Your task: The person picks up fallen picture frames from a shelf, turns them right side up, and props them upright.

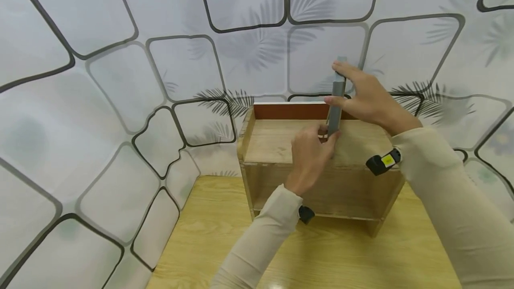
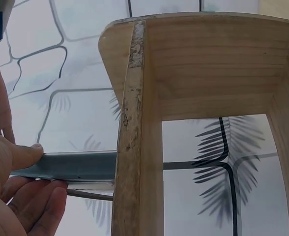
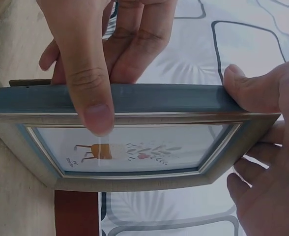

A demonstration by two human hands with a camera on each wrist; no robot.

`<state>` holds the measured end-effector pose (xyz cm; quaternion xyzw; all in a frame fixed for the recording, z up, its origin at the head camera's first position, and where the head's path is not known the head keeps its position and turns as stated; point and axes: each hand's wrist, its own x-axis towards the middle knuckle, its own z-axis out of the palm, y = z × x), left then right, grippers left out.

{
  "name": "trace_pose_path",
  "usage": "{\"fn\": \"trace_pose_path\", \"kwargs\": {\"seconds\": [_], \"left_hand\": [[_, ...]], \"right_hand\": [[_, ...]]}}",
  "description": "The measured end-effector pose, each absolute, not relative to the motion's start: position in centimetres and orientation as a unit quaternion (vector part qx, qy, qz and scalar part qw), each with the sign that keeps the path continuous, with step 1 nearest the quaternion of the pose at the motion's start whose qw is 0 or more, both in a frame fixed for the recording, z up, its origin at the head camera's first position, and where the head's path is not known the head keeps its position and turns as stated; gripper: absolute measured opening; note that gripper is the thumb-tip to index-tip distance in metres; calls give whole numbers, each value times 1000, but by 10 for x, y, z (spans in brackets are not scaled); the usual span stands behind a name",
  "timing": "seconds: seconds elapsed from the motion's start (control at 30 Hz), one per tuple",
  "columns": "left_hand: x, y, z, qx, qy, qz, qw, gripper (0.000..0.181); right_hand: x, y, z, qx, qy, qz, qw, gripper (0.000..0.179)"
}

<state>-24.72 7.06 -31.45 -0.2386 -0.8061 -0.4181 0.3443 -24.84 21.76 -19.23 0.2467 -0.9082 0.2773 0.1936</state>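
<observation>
Both hands hold a picture frame (image 3: 149, 182) with a blue-grey side and a flower print behind its front. It is upright, seen edge-on in the head view, over the top board of a wooden shelf unit (image 1: 277, 146). My right hand (image 1: 369, 97) grips its upper part, thumb on the near side and fingers over the top. Lower down, close over the board, my left hand (image 1: 311, 153) pinches it between thumb and fingers. In the left wrist view, the shelf's board edge (image 2: 127, 128) hides the frame's lower end, and a thin dark strip (image 2: 90, 195) runs beside it.
The shelf unit has raised sides, an open compartment (image 1: 313, 191) below and a red-brown back strip (image 1: 289, 111). It stands on a yellow wood-grain table (image 1: 217, 226). A patterned wall covering (image 1: 112, 92) rises behind and to the left.
</observation>
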Motion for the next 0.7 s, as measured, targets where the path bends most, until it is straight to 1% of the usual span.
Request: {"fn": "trace_pose_path", "kwargs": {"seconds": [0.37,0.7], "left_hand": [[-245,77,-312,-234,-809,-406,355,15],[-244,71,-313,-242,-808,-404,355,16]], "right_hand": [[-251,227,-192,252,-905,287,186,77],[-253,228,-192,264,-899,304,173,76]]}}
